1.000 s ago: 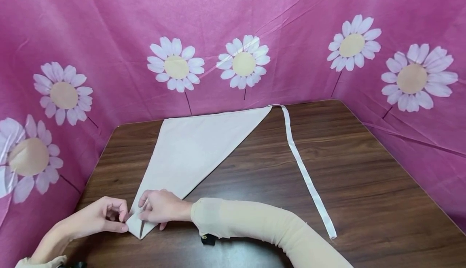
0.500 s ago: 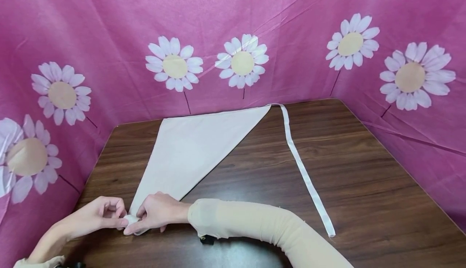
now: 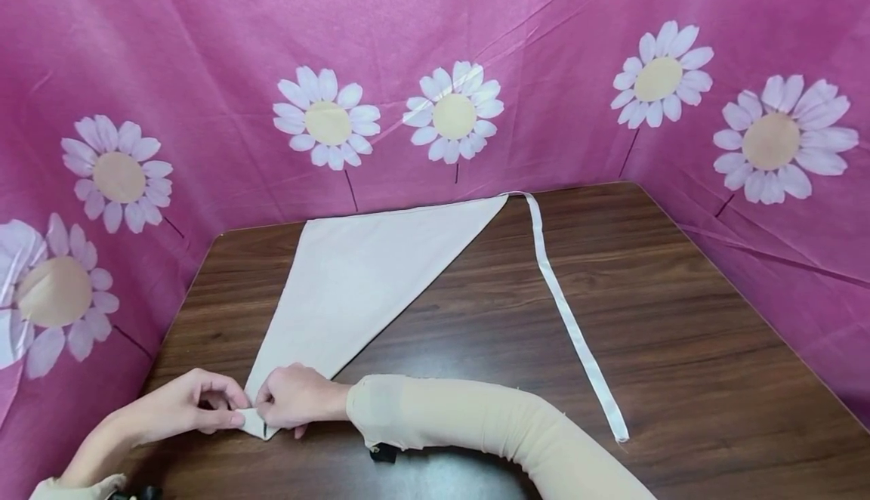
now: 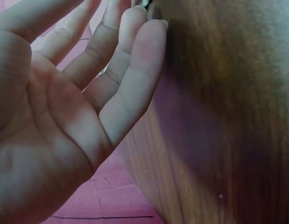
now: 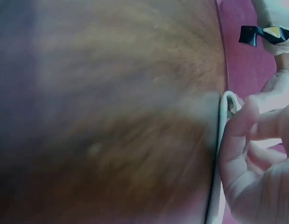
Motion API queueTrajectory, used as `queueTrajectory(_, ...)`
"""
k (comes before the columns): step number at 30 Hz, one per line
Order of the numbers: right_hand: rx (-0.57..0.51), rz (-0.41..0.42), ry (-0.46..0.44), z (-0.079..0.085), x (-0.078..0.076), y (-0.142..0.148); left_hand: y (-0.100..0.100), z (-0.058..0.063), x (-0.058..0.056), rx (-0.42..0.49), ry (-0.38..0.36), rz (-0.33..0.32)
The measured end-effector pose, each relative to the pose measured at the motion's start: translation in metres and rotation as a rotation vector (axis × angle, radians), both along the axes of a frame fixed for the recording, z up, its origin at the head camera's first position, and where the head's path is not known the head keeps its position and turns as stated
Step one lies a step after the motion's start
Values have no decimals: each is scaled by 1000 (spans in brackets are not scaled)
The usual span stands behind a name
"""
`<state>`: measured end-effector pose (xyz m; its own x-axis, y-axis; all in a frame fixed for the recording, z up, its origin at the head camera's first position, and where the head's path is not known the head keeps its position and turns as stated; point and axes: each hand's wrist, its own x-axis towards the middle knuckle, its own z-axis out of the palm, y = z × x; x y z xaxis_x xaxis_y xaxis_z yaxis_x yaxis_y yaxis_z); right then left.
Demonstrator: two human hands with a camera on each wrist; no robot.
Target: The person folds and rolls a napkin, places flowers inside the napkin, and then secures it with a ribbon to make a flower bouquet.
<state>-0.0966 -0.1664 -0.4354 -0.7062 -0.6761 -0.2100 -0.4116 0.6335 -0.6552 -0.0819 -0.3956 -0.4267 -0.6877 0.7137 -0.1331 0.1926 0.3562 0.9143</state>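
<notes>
A folded off-white cloth (image 3: pixel 353 281) lies flat on the wooden table, wide at the back and narrowing to a tip at the near left. At the left edge of that tip, my left hand (image 3: pixel 183 407) pinches the fabric between thumb and finger. From the other side my right hand (image 3: pixel 299 396) grips the tip, its fingers curled over a small fold. In the right wrist view the cloth's edge (image 5: pixel 222 121) curls over next to the right hand's fingertips. The left wrist view shows the left palm (image 4: pixel 51 130) and bent fingers, with the cloth mostly hidden.
A long white strap (image 3: pixel 571 319) runs from the cloth's far right corner toward the front of the brown wooden table (image 3: pixel 680 349). Pink fabric with printed daisies (image 3: pixel 454 115) hangs around the back and sides.
The right thumb reached out over the tip, then drew back. The tip now looks shorter and more folded, and the left hand has shifted slightly right. The rest of the cloth lies as before.
</notes>
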Motion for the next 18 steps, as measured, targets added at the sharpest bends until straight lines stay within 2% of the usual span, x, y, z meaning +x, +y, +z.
queueTrajectory(4,21,-19,29,0,-3,3,3,-3,-2,-18,89,-22)
queueTrajectory(7,41,39,91,0,-4,6,6,-3,-4,-35,105,-26)
queueTrajectory(12,79,166,229,1,0,8,8,1,-10,-50,34,-82)
queueTrajectory(18,108,169,264,0,3,6,8,7,-18,-80,-63,-142)
